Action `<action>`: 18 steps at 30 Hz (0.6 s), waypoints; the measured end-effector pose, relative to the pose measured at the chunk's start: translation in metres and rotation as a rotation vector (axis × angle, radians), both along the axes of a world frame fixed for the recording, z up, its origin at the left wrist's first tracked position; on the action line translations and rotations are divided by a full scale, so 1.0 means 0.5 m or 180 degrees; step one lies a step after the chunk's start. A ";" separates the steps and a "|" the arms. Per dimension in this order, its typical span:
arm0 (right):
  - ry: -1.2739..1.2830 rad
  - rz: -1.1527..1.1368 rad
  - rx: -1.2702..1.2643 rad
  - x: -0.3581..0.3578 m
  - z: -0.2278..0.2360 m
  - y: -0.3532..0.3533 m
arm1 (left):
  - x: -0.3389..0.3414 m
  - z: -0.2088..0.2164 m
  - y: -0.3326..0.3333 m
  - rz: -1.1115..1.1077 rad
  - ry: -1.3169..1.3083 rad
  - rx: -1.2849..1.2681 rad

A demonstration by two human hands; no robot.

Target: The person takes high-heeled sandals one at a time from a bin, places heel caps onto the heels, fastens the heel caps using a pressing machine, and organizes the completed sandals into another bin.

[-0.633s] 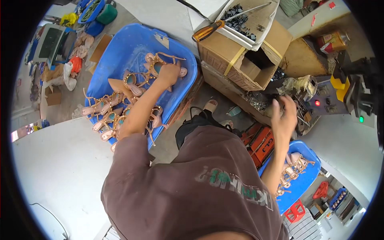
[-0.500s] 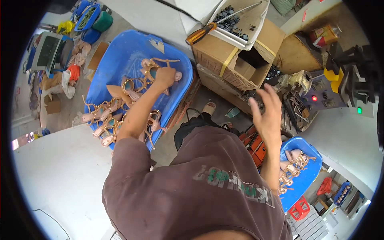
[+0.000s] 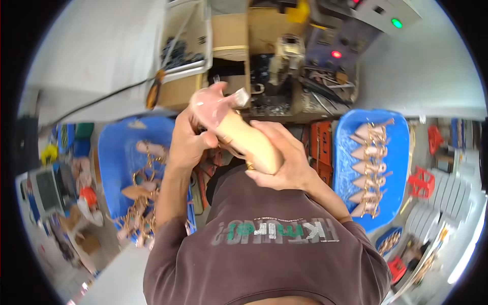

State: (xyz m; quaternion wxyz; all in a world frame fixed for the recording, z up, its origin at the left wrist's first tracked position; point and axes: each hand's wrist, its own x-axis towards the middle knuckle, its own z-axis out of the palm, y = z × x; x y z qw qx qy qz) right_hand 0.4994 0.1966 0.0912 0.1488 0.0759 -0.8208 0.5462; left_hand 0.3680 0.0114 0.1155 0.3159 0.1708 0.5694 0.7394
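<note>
A heeled sandal is held in front of my chest, its beige sole turned up toward me and its glossy pink heel end toward the upper left. My left hand is closed around the heel end. The toe end lies in the grip of my right hand, with the thumb along its near edge. Gold-trimmed straps show partly beneath the sole; the rest of the upper is hidden. Motion blurs the shoe somewhat. Similar sandals lie jumbled in a blue tub to my left.
At right, another blue tub holds a row of pink sandals. Ahead stands a machine with lit red and green lamps. A white tray of small dark parts rests on cardboard boxes, with an orange-handled screwdriver by it.
My left hand has lifted a sandal out of the left tub and brought it before my chest. My right hand, earlier open, has closed on its toe end. The view has turned rightward.
</note>
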 end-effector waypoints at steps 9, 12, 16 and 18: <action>-0.0843 -0.2434 0.0652 0.102 0.031 0.052 | 0.012 -0.163 0.181 -0.0377 -0.0881 0.0557; -0.0535 -0.2457 0.1280 0.017 0.008 0.082 | -0.055 -0.198 0.234 0.0047 -0.0324 0.0105; -0.0112 -0.2777 0.1204 -0.074 -0.046 0.103 | -0.147 -0.209 0.263 0.0023 -0.0793 0.0385; -0.0161 -0.2813 0.1313 -0.090 -0.036 0.102 | -0.176 -0.267 0.260 0.0779 -0.0969 0.0201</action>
